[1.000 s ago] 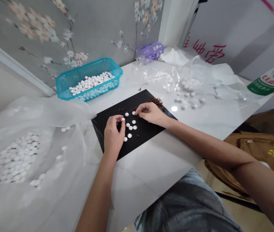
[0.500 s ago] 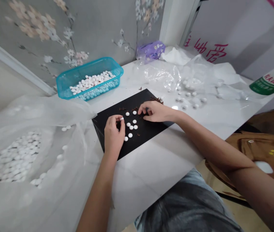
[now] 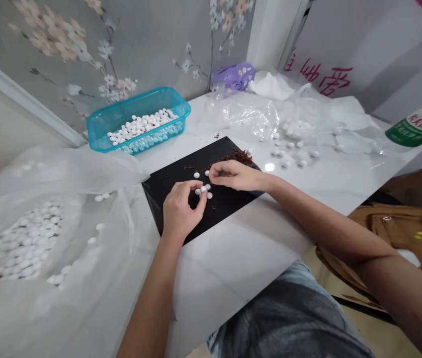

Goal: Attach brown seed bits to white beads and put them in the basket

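Note:
My left hand (image 3: 183,206) reaches over a black board (image 3: 229,146) and pinches a small white ball (image 3: 203,189) between thumb and fingertips. Just to its right, my right hand (image 3: 239,175) has its thumb and fingers pressed together; whatever they hold is too small to make out. Its fingertips are beside another white ball (image 3: 196,175) and its neighbour on the board. Several more lie around the left fingertips, some partly hidden. A heap of small reddish-brown bits (image 3: 242,157) sits at the board's right end, behind my right hand.
A blue plastic basket (image 3: 101,144) holding many white balls stands at the back left. An open plastic bag (image 3: 114,219) of white balls spreads over the left side. Clear bags (image 3: 250,114), loose balls and a purple pack (image 3: 233,77) lie behind; a green-labelled bottle (image 3: 415,129) stands right.
My left hand has moved right with its white ball, over the other balls. My right hand's fingers have closed together and shifted slightly left, uncovering more of the brown heap.

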### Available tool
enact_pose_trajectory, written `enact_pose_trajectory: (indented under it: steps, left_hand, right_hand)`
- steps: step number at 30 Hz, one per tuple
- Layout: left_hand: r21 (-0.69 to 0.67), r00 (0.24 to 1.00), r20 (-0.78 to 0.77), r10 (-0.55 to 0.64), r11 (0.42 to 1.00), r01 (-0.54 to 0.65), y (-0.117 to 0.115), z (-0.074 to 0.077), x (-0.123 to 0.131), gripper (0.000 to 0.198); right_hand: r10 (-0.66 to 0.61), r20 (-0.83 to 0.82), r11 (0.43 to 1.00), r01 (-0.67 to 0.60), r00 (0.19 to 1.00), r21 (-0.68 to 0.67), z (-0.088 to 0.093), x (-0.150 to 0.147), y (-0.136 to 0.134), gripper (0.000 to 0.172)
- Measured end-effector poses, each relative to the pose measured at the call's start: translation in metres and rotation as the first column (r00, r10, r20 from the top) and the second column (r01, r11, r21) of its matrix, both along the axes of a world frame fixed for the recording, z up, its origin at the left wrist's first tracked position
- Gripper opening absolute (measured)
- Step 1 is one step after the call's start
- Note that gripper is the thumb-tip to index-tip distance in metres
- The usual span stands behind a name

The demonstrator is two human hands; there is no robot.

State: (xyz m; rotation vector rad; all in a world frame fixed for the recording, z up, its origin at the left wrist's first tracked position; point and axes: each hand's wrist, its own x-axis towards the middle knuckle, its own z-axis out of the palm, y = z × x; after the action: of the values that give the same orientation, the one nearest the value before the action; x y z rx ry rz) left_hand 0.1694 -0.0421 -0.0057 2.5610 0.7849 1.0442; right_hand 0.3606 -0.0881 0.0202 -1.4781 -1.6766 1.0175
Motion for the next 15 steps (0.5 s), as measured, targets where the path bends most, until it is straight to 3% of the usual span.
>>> enact_pose_trajectory:
  steps: [6,15]
  left_hand:
    - [-0.085,0.998,0.047,-0.030,0.996,0.034,-0.009,0.001,0.005,0.016]
    - [-0.033,0.986,-0.127,-0.109,0.994,0.105,-0.011,-0.002,0.011,0.022]
  right_hand:
    - [0.087,-0.108,0.966,-0.110,0.990,-0.236,0.012,0.009,-0.004,0.009]
    - [0.223,0.076,0.951,-0.200,0.972,-0.234,0.008,0.017,-0.003,0.012]
